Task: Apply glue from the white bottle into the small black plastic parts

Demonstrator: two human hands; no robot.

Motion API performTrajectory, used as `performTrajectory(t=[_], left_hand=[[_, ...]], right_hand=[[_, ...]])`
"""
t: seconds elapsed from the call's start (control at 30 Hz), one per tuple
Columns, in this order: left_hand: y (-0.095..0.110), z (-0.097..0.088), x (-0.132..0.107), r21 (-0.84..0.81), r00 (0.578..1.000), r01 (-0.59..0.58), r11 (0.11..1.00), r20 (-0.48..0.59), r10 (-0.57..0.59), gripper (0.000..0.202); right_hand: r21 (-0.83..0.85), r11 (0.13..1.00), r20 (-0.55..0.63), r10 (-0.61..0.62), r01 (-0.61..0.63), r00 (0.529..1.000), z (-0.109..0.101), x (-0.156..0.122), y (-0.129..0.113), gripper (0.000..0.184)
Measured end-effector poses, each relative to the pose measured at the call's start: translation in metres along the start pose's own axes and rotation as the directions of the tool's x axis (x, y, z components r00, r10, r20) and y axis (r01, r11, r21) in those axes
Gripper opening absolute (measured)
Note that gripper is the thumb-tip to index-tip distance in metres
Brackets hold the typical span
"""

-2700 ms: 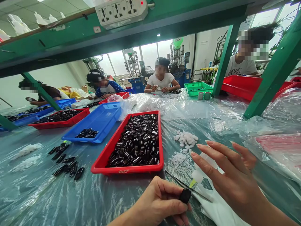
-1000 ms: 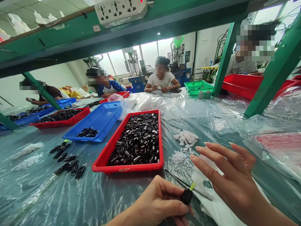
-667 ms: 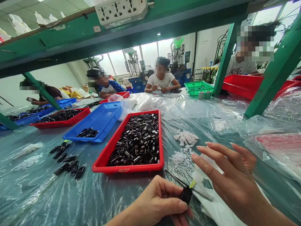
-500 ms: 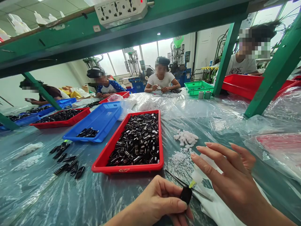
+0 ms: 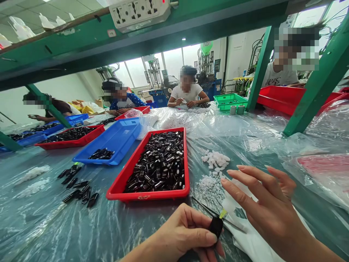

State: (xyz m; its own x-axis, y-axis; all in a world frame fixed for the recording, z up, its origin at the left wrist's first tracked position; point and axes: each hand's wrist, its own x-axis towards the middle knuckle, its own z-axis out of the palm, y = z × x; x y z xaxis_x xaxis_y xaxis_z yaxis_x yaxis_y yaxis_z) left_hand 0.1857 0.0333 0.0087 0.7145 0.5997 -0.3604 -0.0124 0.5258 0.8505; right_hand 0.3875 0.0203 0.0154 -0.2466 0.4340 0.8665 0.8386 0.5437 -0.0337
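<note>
Pinched between the thumb and fingers of my left hand (image 5: 182,233) is a small glossy black plastic piece (image 5: 216,228). A yellow-green tab (image 5: 223,213) sticks up from its top end. My right hand (image 5: 272,203) hovers to the right with its fingers spread and nothing visible in them. Beneath it lies a crumpled white cloth or tissue (image 5: 247,244), partly hidden by the hand. Metal tweezers (image 5: 202,205) rest on the table behind the black piece. Tiny white bits (image 5: 209,187) are scattered beyond them, with a heap of larger white pieces (image 5: 215,159) farther back.
A red tray (image 5: 147,197) full of black pieces stands ahead, beside a blue tray (image 5: 120,133) with a few. Loose black pieces (image 5: 84,193) lie left. Green shelf posts (image 5: 313,72) rise at the right. Several co-workers sit around the plastic-covered table (image 5: 114,233).
</note>
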Motion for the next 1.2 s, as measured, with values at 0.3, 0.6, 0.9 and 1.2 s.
performTrajectory(t=[0.3,0.6,0.9,1.2], left_hand=[[-0.0003,-0.0002,-0.0012,-0.004,1.0,0.007,1.0,0.0,-0.007,0.026],[-0.0026,-0.0022,0.0008,-0.001,1.0,0.01,1.0,0.004,-0.01,0.027],[-0.0017,-0.0017,-0.0011,0.016,1.0,0.008,1.0,0.002,-0.008,0.027],[0.0013,-0.0005,-0.001,0.042,1.0,0.003,0.999,0.005,-0.003,0.027]], right_hand=[[0.007,1.0,0.024,-0.01,0.01,1.0,-0.0022,-0.0009,0.0013,0.036],[0.014,1.0,0.021,-0.02,0.019,1.0,0.0001,-0.0013,0.0007,0.035],[0.017,1.0,0.023,-0.012,0.011,1.0,-0.0017,-0.0023,0.0008,0.033],[0.007,1.0,0.014,-0.018,0.018,1.0,-0.0025,-0.0005,-0.0005,0.034]])
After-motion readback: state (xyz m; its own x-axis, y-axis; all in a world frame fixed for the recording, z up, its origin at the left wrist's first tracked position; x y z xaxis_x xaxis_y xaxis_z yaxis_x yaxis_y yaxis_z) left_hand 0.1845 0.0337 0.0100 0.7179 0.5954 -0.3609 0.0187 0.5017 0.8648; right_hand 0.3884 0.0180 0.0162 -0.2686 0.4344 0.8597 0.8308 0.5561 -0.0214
